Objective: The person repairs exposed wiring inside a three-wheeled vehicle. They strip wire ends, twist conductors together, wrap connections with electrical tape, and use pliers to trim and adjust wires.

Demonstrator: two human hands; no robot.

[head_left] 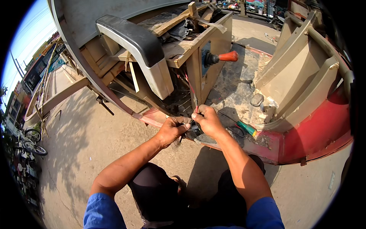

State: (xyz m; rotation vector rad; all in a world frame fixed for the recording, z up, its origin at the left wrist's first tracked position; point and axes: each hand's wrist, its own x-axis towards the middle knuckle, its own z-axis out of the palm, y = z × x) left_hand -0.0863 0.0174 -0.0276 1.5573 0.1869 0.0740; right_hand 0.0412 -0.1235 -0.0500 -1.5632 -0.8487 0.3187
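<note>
I saw the right hand (210, 122) pinch a red wire (197, 109), partly hidden. I couldn't tell if the left hand (170, 132), close by, held anything.

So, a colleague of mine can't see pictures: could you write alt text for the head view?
A person's left hand and right hand are close together by a tan box, the right one pinching a red wire. A red-handled lever juts from the box, and a green screwdriver lies right of the hands.
</note>
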